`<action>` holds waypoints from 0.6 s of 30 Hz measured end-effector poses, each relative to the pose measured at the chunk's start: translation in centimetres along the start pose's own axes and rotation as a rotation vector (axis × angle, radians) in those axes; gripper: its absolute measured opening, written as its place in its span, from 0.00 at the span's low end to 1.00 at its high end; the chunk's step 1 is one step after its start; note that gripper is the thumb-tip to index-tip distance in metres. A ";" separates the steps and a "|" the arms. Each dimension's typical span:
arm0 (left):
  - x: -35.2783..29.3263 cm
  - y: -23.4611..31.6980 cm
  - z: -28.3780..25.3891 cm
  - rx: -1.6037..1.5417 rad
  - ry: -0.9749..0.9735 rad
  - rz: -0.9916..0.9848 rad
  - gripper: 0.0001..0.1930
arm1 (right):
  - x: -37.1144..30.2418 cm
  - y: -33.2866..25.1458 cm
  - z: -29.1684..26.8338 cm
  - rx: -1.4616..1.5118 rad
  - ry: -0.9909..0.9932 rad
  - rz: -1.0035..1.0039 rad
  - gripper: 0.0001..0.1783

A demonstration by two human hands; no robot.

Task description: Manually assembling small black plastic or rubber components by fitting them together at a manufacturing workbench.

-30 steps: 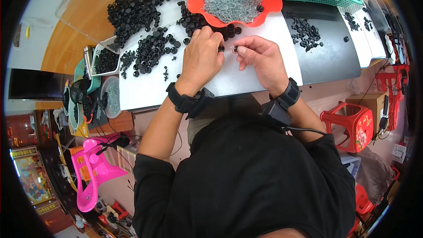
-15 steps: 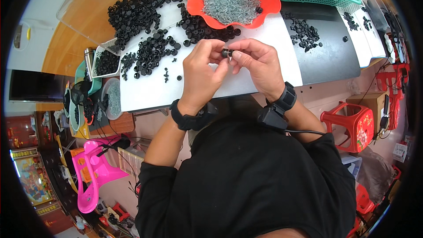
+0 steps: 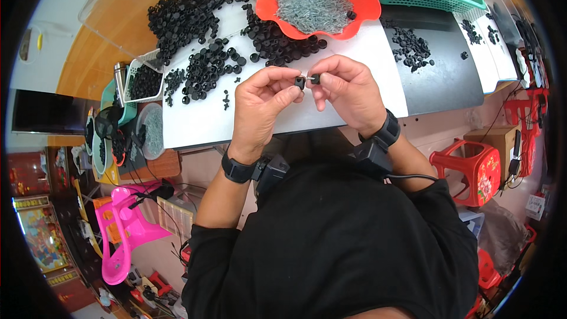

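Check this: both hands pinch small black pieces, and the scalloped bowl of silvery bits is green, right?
Not green: the head view shows the scalloped bowl of silvery bits is red. The left hand and right hand pinch small black pieces.

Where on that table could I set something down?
Two bare patches: the near part of the black board, below its scattered black parts, and the front-left corner of the white sheet, left of the left hand. It's crowded at the back, with black caps and the red scalloped bowl of screws.

No writing can be read; the white label (image 3: 535, 203) at far right is too small.
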State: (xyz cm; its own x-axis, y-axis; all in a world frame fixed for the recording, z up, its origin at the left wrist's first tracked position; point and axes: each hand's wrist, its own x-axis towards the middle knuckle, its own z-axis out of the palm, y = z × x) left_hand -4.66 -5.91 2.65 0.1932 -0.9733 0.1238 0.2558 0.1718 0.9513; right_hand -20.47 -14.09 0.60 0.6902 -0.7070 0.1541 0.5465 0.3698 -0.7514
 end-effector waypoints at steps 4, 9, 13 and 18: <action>-0.3 0.0 0.0 -0.096 -0.001 -0.017 0.14 | 0.0 0.1 -0.6 0.155 -0.040 0.059 0.07; -0.5 -0.1 0.1 -0.133 -0.022 0.007 0.14 | 0.0 0.3 -0.2 0.244 -0.071 0.078 0.07; -0.6 -0.4 0.0 -0.285 -0.017 -0.049 0.13 | -0.2 0.0 0.6 0.054 -0.012 0.029 0.06; -0.8 -0.9 -0.2 -0.337 -0.037 -0.092 0.12 | -0.3 -0.3 1.7 -0.172 0.074 -0.055 0.04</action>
State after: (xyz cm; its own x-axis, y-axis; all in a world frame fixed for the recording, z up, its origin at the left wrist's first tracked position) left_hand -4.89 -5.20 1.67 0.1215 -0.9909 0.0578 0.5704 0.1174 0.8129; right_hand -20.07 -12.95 1.89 0.6214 -0.7679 0.1555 0.4888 0.2249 -0.8429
